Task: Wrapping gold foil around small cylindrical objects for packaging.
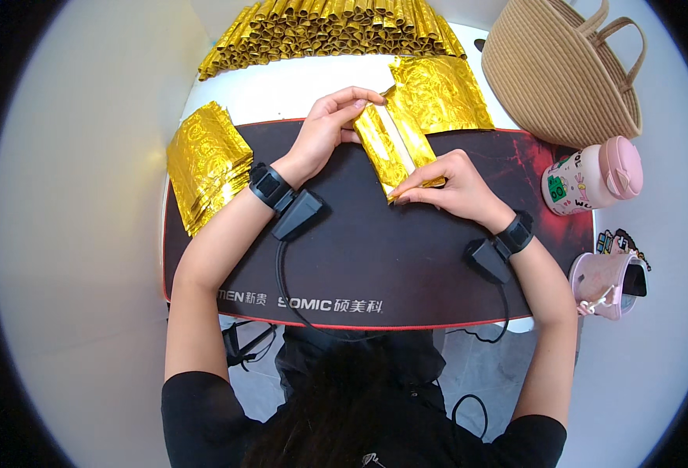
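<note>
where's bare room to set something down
The dark mat is bare between the wrist devices, below the held foil. So is the white tabletop between the gold rolls and the mat, left of the foil sheets. Crowded: the left edge, with a foil stack, and the right, with basket, bottle and cup.

You've got one gold foil sheet point(381, 152) btwn your L hand point(328, 127) & R hand point(462, 189): shiny, yellow-gold, folded lengthwise into a narrow panel w/ a whitish band down its mid, gold on both sides of it. It's on a slant, top end toward your L, bottom end toward your R, over the upper part of the dark desk mat point(359, 249). L fingers grip the top L corner; R thumb & fingers pinch nr the bottom. Top R edge's by the foil stack point(451, 92); can't tell if touching.
</note>
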{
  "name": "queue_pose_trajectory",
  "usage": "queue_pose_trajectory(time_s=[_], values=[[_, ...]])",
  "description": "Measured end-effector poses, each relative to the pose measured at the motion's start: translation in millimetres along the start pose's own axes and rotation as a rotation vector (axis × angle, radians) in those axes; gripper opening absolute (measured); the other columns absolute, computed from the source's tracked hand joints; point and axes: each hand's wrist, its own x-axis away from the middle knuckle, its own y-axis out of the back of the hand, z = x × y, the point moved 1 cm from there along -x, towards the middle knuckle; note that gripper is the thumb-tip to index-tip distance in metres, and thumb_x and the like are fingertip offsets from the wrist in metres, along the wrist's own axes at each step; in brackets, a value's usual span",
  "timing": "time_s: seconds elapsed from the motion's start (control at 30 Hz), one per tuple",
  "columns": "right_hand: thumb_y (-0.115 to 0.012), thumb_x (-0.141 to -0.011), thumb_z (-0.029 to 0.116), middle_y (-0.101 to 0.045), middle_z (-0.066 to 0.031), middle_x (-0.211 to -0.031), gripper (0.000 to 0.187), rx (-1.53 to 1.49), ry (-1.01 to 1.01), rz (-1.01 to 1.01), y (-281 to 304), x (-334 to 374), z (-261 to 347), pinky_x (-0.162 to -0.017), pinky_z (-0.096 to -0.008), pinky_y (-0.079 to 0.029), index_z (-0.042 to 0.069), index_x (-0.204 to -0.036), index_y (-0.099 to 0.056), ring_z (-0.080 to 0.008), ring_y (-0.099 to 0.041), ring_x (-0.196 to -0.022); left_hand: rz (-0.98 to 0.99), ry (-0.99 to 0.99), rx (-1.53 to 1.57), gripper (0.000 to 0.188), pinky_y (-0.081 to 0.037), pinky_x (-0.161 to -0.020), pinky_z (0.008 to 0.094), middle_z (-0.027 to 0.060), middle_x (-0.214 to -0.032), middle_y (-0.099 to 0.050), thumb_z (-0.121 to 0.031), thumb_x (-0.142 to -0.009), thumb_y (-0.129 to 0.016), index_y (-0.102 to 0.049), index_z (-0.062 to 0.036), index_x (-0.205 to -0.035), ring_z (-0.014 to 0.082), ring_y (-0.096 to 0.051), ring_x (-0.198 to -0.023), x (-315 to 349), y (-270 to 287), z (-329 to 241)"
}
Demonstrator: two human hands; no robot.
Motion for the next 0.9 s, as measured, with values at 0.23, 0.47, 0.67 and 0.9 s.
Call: queue_pose_trajectory(time_s=[0.23,0.47,0.67,0.9], values=[[-0.066,-0.086,0.007,-0.070,-0.0044,-0.086,0.010,-0.201,-0.258,-0.184,-1.6,-0.4,-8.5,-0.057,-0.0194,-0.050,0.001,-0.094,-0.068,-0.0067,-0.063,-0.064,-0.160,-0.125,-0.028,0.023,-0.053,-0.074,0.0222,0.0014,-0.107,-0.064,-0.016,-0.098,-0.046,-0.061,-0.0066,-0.113,0.0055,-0.062,-0.088,3.6,5.7,-5.6],[-0.071,-0.083,0.010,-0.072,-0.0062,-0.083,0.011,-0.104,-0.247,-0.204,-0.8,-0.2,-8.8,-0.068,-0.0222,-0.053,0.002,-0.090,-0.073,-0.0103,-0.067,-0.073,-0.171,-0.128,-0.046,0.023,-0.053,-0.074,0.0214,0.0004,-0.109,-0.064,-0.017,-0.097,-0.047,-0.061,-0.0074,-0.114,0.0046,-0.062,-0.088,3.8,6.4,-4.0],[-0.070,-0.084,0.011,-0.072,-0.0074,-0.085,0.014,-0.037,-0.215,-0.220,1.8,0.0,-12.6,-0.071,-0.0240,-0.054,0.002,-0.094,-0.073,-0.0104,-0.067,-0.075,-0.167,-0.115,-0.048,0.023,-0.053,-0.074,0.0215,0.0005,-0.109,-0.064,-0.017,-0.098,-0.047,-0.061,-0.0073,-0.114,0.0048,-0.062,-0.089,2.7,6.7,-2.6],[-0.066,-0.087,0.007,-0.072,-0.0100,-0.088,0.013,-0.195,-0.210,-0.261,-1.8,-1.6,-15.1,-0.071,-0.0236,-0.054,0.001,-0.097,-0.071,-0.0115,-0.068,-0.079,-0.154,-0.114,-0.052,0.021,-0.053,-0.074,0.0205,0.0001,-0.108,-0.064,-0.018,-0.098,-0.047,-0.060,-0.0091,-0.113,0.0051,-0.062,-0.090,3.4,7.1,-2.7]])
